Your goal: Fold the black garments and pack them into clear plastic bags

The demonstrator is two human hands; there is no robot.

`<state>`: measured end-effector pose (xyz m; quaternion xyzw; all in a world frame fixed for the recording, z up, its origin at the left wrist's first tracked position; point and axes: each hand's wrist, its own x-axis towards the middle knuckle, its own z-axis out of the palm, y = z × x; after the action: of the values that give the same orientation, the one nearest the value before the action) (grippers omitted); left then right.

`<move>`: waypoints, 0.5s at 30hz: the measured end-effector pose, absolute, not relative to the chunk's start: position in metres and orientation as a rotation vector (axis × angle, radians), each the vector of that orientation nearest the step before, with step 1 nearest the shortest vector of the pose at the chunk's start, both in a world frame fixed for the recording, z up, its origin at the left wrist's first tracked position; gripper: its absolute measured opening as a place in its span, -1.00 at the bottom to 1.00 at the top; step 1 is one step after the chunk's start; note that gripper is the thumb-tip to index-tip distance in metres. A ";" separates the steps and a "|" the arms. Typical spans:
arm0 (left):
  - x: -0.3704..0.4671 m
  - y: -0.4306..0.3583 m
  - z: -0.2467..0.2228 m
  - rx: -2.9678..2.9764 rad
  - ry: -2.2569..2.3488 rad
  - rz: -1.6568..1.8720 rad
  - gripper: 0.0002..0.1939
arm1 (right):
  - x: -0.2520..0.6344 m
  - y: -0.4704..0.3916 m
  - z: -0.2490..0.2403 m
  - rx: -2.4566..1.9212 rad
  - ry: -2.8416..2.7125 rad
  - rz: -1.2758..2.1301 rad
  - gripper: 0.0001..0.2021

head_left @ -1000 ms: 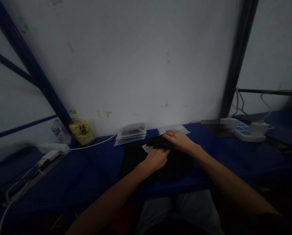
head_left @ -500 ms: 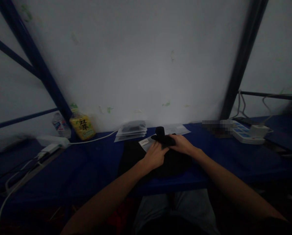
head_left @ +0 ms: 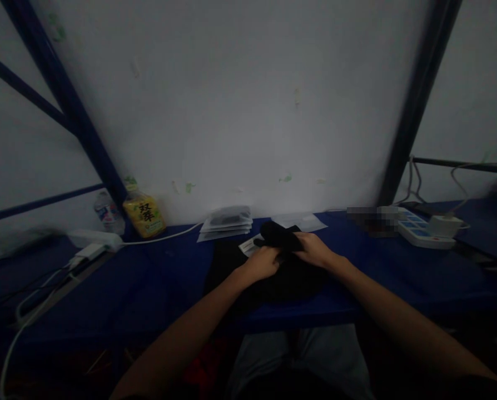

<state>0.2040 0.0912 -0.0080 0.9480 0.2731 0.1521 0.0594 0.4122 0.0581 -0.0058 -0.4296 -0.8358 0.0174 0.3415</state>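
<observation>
A bunched piece of black cloth [head_left: 280, 234] is between my hands, just above a wider black fabric [head_left: 227, 269] spread on the blue table. My left hand [head_left: 263, 262] has its fingers curled in against the cloth from the left and below. On the other side, my right hand [head_left: 314, 248] is closed around the cloth's right part, most of its fingers hidden. A pale card or bag with a printed label [head_left: 247, 247] pokes out from under the cloth beside my left hand. The cloth's exact kind is too dark to tell.
Behind the cloth lie a stack of clear plastic packets [head_left: 225, 223] and a flat plastic bag [head_left: 304, 222]. A yellow drink bottle [head_left: 146, 215] and a clear bottle [head_left: 109, 214] stand back left. Power strips sit left [head_left: 94, 240] and right [head_left: 423, 229] on the blue table [head_left: 148, 283].
The upright end of the black cloth has folded over to the left. My left fingers, stretched out flat earlier, are now curled in at the cloth. The view has shifted slightly.
</observation>
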 end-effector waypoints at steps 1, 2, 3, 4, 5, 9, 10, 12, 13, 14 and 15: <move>0.203 0.096 -0.008 2.821 0.811 0.468 -0.55 | 0.412 0.055 -0.005 -1.035 -2.231 -0.021 -0.61; 0.202 0.101 -0.008 2.771 0.799 0.463 -0.56 | 0.412 0.053 -0.005 -0.967 -2.276 -0.082 -0.50; 0.200 0.106 -0.009 2.725 0.794 0.439 -0.58 | 0.411 0.051 -0.005 -0.920 -2.311 -0.128 -0.41; 0.198 0.110 -0.010 2.684 0.794 0.404 -0.61 | 0.410 0.049 -0.006 -0.895 -2.338 -0.160 -0.34; 0.197 0.115 -0.012 2.650 0.797 0.360 -0.63 | 0.410 0.047 -0.007 -0.886 -2.363 -0.179 -0.29; 0.190 0.126 -0.019 2.516 0.774 0.318 -0.65 | 0.410 0.042 -0.012 -0.893 -2.423 -0.209 -0.16; 0.189 0.128 -0.020 2.470 0.757 0.360 -0.62 | 0.411 0.041 -0.013 -0.889 -2.436 -0.206 -0.15; 0.186 0.130 -0.021 2.375 0.702 0.482 -0.52 | 0.413 0.037 -0.014 -0.875 -2.473 -0.184 -0.16; 0.185 0.130 -0.021 2.335 0.660 0.547 -0.45 | 0.414 0.035 -0.013 -0.863 -2.503 -0.167 -0.17; 0.184 0.130 -0.019 2.307 0.610 0.597 -0.38 | 0.414 0.033 -0.013 -0.847 -2.543 -0.149 -0.19; 0.184 0.129 -0.018 2.297 0.556 0.629 -0.31 | 0.414 0.032 -0.011 -0.828 -2.587 -0.133 -0.22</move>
<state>0.1837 0.1290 -0.0177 0.8829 0.2137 0.2417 0.3412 0.4145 0.0320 -0.0115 -0.2977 -0.9301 -0.0479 0.2096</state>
